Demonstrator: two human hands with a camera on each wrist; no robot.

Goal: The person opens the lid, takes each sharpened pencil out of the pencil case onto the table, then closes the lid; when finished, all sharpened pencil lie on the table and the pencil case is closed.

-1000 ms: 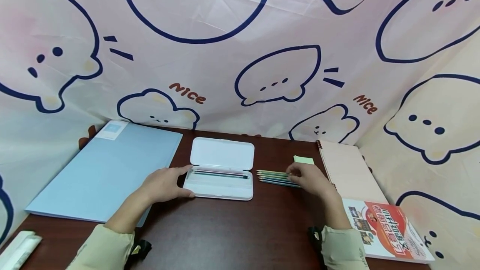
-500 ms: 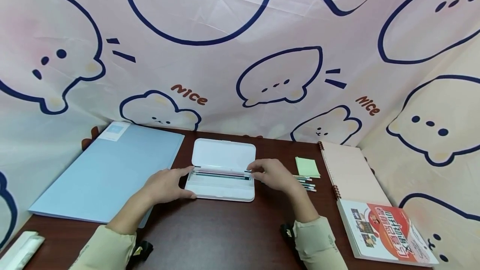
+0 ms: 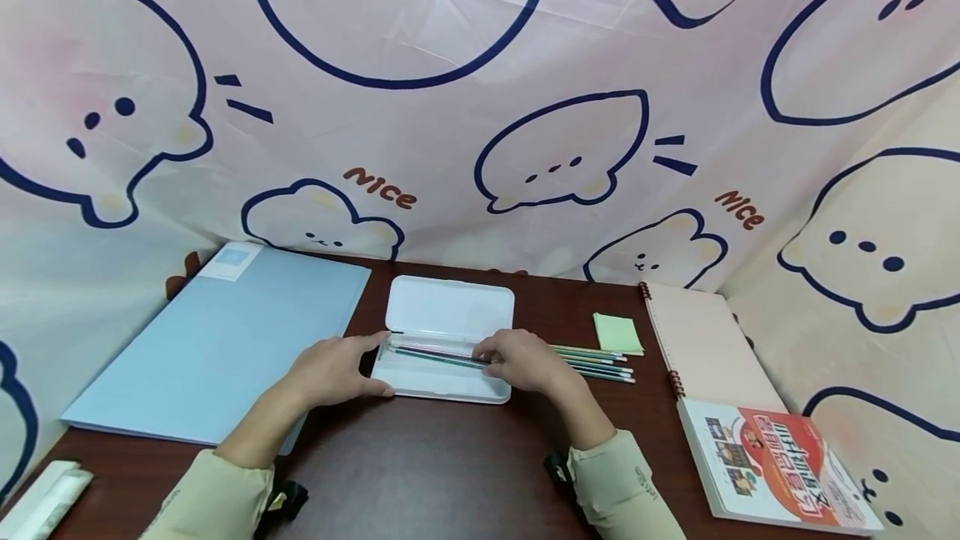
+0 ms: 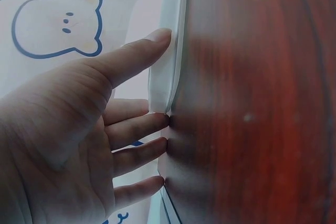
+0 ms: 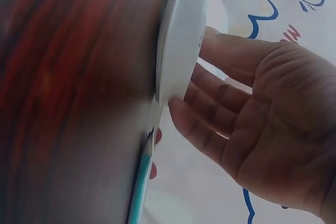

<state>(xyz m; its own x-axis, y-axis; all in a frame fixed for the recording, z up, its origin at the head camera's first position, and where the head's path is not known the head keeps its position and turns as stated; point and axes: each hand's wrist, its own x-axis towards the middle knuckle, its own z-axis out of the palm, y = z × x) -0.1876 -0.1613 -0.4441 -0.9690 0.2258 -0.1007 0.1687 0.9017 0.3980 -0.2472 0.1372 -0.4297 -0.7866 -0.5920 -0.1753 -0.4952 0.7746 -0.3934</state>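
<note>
A white pencil case point(image 3: 442, 382) lies with its lid point(image 3: 450, 307) raised on the dark table. My left hand point(image 3: 330, 369) grips its left end, index finger at the back corner and thumb at the front one. In the left wrist view the thumb point(image 4: 142, 56) lies on the case's front wall. My right hand point(image 3: 525, 361) reaches over the right end and pinches a few pencils point(image 3: 435, 354) inside; they lie slightly slanted. Its fingertips are partly hidden behind the case wall in the right wrist view. Several more pencils point(image 3: 600, 365) lie right of the case, under the right wrist.
A pale blue folder point(image 3: 225, 340) lies at the left, with a white packet point(image 3: 48, 494) in front of it. To the right are green sticky notes point(image 3: 617, 333), a spiral notebook point(image 3: 705, 340) and a red-and-white book point(image 3: 780, 465). A printed cloth point(image 3: 435, 148) rises behind.
My right hand has moved left from the loose pencils to inside the case. The pencils in the case have turned a little, right ends nearer to me. The left hand stays put.
</note>
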